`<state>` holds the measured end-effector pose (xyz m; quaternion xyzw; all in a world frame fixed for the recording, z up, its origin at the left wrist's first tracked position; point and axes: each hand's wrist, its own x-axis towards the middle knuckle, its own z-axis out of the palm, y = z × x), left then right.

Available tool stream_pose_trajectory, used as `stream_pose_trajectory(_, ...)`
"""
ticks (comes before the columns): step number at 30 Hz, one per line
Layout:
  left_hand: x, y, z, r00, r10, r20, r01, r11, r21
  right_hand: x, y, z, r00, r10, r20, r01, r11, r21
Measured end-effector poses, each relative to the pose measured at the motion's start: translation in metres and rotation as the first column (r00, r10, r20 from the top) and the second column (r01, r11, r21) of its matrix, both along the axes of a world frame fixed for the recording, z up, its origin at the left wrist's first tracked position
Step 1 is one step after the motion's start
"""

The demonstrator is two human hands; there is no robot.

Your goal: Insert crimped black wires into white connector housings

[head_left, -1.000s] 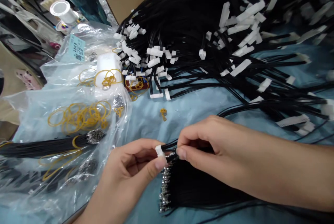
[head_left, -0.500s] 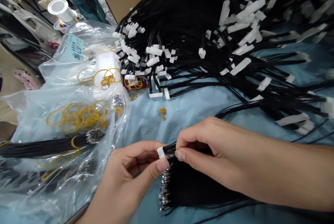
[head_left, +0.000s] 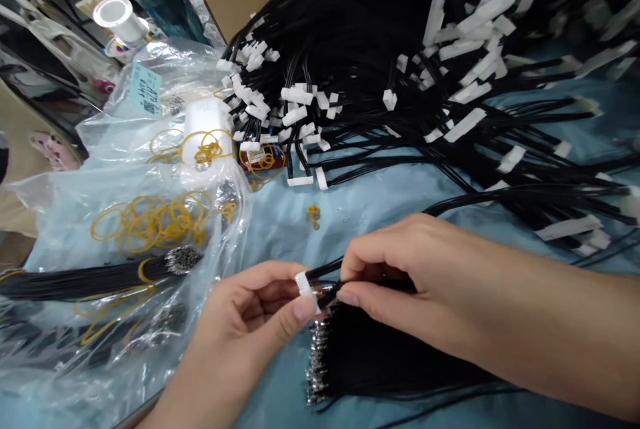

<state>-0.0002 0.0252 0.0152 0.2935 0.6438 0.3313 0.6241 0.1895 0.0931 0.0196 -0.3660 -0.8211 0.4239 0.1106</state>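
Observation:
Between the thumb and fingers of my left hand (head_left: 250,329) is a small white connector housing (head_left: 303,283), with black wires running from it to the right. My right hand (head_left: 400,269) pinches a black wire (head_left: 336,290) close beside the connector; the wire's tip is partly hidden at the left thumb. Under both hands lies a thick bundle of black wires (head_left: 390,355), its metal crimp terminals (head_left: 316,365) lined up at the left end.
A large heap of black cables (head_left: 350,29) with white connectors fills the back and right. Yellow rubber bands (head_left: 155,222) lie on clear plastic bags at left, near another banded wire bundle (head_left: 100,279). A white spool (head_left: 120,19) stands behind. Blue cloth (head_left: 370,205) covers the table.
The connector has tilted and shifted slightly up and left with my left fingers, so more of its face shows. My right hand keeps its pinch, moved slightly right.

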Motion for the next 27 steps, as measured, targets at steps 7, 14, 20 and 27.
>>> stream_pose_trajectory(7,0.0004,-0.0031,-0.0001,1.0,0.001,-0.025,-0.001,1.0,-0.004,-0.0003,-0.0006,-0.0011,1.0,-0.018,0.0,0.018,0.999,-0.048)
stream_pose_trajectory(14,0.0038,-0.0025,-0.0011,0.998,0.014,-0.062,-0.012,0.999,0.035,-0.0005,-0.0012,-0.0001,0.999,-0.038,0.005,0.038,0.996,-0.082)
stream_pose_trajectory(20,0.0016,-0.0015,0.0017,1.0,-0.02,-0.014,0.02,1.0,0.015,-0.0021,0.0006,0.0044,0.998,-0.041,-0.041,0.036,0.991,-0.128)
stream_pose_trajectory(27,0.0021,-0.0017,-0.0012,0.998,-0.013,-0.065,0.015,0.999,0.03,-0.0047,0.0017,0.0053,0.998,-0.044,-0.04,0.039,0.992,-0.116)
